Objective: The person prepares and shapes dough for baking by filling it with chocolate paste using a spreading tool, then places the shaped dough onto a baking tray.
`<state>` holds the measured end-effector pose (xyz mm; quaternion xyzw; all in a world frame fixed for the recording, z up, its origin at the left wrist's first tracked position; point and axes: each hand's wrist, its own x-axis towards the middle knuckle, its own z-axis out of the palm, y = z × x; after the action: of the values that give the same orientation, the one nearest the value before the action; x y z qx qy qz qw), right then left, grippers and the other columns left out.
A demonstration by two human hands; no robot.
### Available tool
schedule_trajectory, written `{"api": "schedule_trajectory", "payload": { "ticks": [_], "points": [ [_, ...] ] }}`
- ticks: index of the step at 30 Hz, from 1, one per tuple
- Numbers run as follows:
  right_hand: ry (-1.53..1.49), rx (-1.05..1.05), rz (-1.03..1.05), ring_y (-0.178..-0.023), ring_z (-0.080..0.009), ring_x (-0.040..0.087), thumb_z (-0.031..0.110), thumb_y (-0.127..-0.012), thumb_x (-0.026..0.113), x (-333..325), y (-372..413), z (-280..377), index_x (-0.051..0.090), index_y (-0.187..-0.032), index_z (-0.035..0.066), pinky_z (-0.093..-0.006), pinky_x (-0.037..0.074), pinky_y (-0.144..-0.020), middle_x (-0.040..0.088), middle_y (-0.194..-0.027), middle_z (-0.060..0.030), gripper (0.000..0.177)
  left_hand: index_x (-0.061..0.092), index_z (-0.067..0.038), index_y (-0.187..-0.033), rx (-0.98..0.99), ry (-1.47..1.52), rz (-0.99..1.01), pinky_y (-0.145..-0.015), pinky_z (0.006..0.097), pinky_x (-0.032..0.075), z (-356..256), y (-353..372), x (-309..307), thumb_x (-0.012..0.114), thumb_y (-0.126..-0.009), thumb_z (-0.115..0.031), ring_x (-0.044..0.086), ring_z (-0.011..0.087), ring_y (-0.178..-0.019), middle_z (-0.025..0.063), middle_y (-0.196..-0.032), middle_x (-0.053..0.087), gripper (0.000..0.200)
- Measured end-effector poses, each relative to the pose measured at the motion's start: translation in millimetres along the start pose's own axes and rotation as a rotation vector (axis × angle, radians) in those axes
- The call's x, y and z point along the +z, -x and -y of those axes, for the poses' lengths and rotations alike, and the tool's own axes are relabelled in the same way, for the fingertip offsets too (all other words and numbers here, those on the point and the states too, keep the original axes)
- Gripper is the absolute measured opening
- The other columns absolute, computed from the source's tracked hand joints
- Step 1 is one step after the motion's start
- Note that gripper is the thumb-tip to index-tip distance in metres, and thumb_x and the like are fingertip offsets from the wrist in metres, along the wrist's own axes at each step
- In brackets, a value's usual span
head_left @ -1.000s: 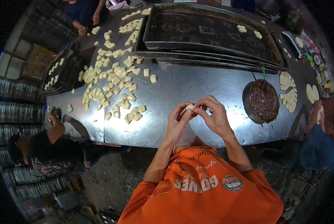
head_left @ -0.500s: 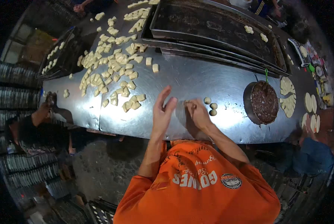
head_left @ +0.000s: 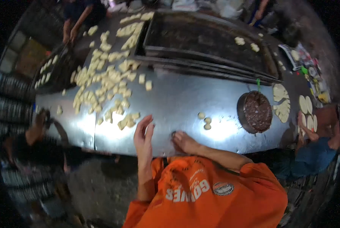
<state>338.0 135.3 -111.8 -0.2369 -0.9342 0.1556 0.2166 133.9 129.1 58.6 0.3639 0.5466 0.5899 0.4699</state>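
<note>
Raised above the metal table [head_left: 170, 102], my left hand [head_left: 143, 136] is open, with its fingers pointing up and nothing in it. My right hand [head_left: 186, 142] is down on the table near the front edge, its fingers curled together; what is under them is hidden. Three small round dough balls [head_left: 207, 126] sit to the right, beyond my right hand. Many cut dough pieces [head_left: 111, 79] are scattered over the left part of the table. A round pan [head_left: 242, 114] of brown filling [head_left: 259, 112] stands at the right.
Large dark trays [head_left: 211, 41] are stacked at the back, a few dough pieces on the top one. Flattened dough [head_left: 281, 102] lies beside the pan. A co-worker's hand [head_left: 309, 133] is by oval dough pieces [head_left: 306, 104]. Other people stand at the left and back.
The view has shifted. My right hand has come nearer the table's front edge and is now pressed down, its fingers curled. My left hand stays raised. A co-worker's arms reach to the left tray.
</note>
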Motion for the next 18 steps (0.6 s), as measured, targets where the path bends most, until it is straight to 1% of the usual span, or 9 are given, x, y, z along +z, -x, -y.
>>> {"api": "schedule_trajectory", "payload": {
  "ticks": [6, 7, 8, 10, 11, 12, 14, 16, 18],
  "points": [
    [0.026, 0.439, -0.038, -0.101, -0.0391, 0.05, 0.004, -0.084, 0.061, -11.0, -38.5, -15.0, 0.047, -0.124, -0.002, -0.0452, 0.043, -0.094, 0.051, -0.109, -0.0193, 0.042, 0.061, -0.001, -0.122, 0.028, 0.009, -0.119, -0.1, 0.0349, 0.048, 4.4, 1.8, -8.5, 0.057, -0.1, -0.012, 0.057, 0.0202, -0.116, 0.0111, -0.126, 0.061, 0.025],
    [-0.822, 0.9, -0.016, -0.103, -0.04, 0.049, 0.002, -0.085, 0.058, -13.2, -40.9, 3.1, 0.048, -0.121, -0.001, -0.0448, 0.043, -0.097, 0.05, -0.111, -0.02, 0.037, 0.061, -0.001, -0.121, 0.005, 0.027, -0.136, -0.099, 0.0349, 0.048, 5.4, 2.6, -7.6, 0.057, -0.1, -0.013, 0.057, 0.02, -0.115, 0.0106, -0.124, 0.061, 0.025],
    [-0.817, 0.891, -0.037, -0.103, -0.04, 0.049, 0.002, -0.085, 0.058, -1.3, -31.9, 8.5, 0.048, -0.121, -0.001, -0.0448, 0.043, -0.097, 0.05, -0.111, -0.02, 0.037, 0.061, -0.001, -0.121, 0.023, 0.025, -0.123, -0.099, 0.0349, 0.048, 4.7, 3.4, -6.3, 0.057, -0.1, -0.013, 0.057, 0.02, -0.115, 0.0106, -0.124, 0.061, 0.025],
    [-0.044, 0.125, -0.123, -0.105, -0.0395, 0.048, 0.001, -0.085, 0.057, 22.9, -6.2, 2.5, 0.048, -0.12, -0.001, -0.0452, 0.043, -0.096, 0.049, -0.113, -0.0194, 0.035, 0.061, 0.0, -0.121, 0.001, 0.064, -0.116, -0.099, 0.0354, 0.048, 3.7, 5.8, -4.9, 0.057, -0.1, -0.013, 0.057, 0.0194, -0.114, 0.0104, -0.122, 0.061, 0.025],
    [-0.655, 0.677, 0.098, -0.102, -0.039, 0.049, 0.001, -0.085, 0.058, 4.8, -7.0, -0.8, 0.049, -0.118, -0.001, -0.0456, 0.043, -0.093, 0.049, -0.108, -0.0194, 0.034, 0.061, 0.0, -0.12, 0.03, 0.079, -0.1, -0.098, 0.0355, 0.049, 5.0, 5.6, -6.4, 0.057, -0.1, -0.013, 0.057, 0.0193, -0.113, 0.0107, -0.121, 0.061, 0.024],
    [-0.654, 0.68, 0.101, -0.102, -0.039, 0.049, 0.001, -0.085, 0.058, -8.7, -16.3, -9.1, 0.049, -0.118, -0.001, -0.0456, 0.043, -0.093, 0.049, -0.108, -0.0194, 0.034, 0.061, 0.0, -0.12, 0.026, 0.081, -0.1, -0.098, 0.0355, 0.049, 5.0, 4.6, -7.1, 0.057, -0.1, -0.013, 0.057, 0.0193, -0.113, 0.0107, -0.121, 0.061, 0.024],
    [-0.045, 0.402, -0.098, -0.1, -0.0383, 0.048, 0.002, -0.087, 0.057, -21.5, -25.7, -19.5, 0.05, -0.117, -0.002, -0.0452, 0.042, -0.094, 0.048, -0.106, -0.0193, 0.031, 0.061, 0.0, -0.119, 0.034, 0.044, -0.101, -0.098, 0.0357, 0.049, 3.8, 6.4, -8.6, 0.057, -0.1, -0.014, 0.057, 0.0195, -0.113, 0.0113, -0.121, 0.061, 0.024],
    [-0.022, 0.425, -0.236, -0.099, -0.0376, 0.048, 0.001, -0.085, 0.056, -4.2, -29.6, -11.0, 0.051, -0.113, -0.002, -0.0445, 0.043, -0.093, 0.048, -0.104, -0.0198, 0.028, 0.06, -0.001, -0.121, 0.019, -0.02, -0.087, -0.101, 0.0394, 0.047, 4.8, 6.7, -7.4, 0.053, -0.102, -0.02, 0.056, 0.0216, -0.117, 0.0111, -0.126, 0.059, 0.028],
    [-0.035, 0.486, 0.099, -0.1, -0.037, 0.049, 0.0, -0.082, 0.055, 37.8, -15.6, -1.9, 0.052, -0.112, -0.001, -0.0441, 0.043, -0.091, 0.049, -0.105, -0.0204, 0.03, 0.061, 0.0, -0.12, 0.018, 0.014, -0.117, -0.098, 0.0366, 0.049, 5.1, 4.8, -7.0, 0.057, -0.1, -0.015, 0.056, 0.02, -0.114, 0.0108, -0.123, 0.06, 0.025]
  ]
}}
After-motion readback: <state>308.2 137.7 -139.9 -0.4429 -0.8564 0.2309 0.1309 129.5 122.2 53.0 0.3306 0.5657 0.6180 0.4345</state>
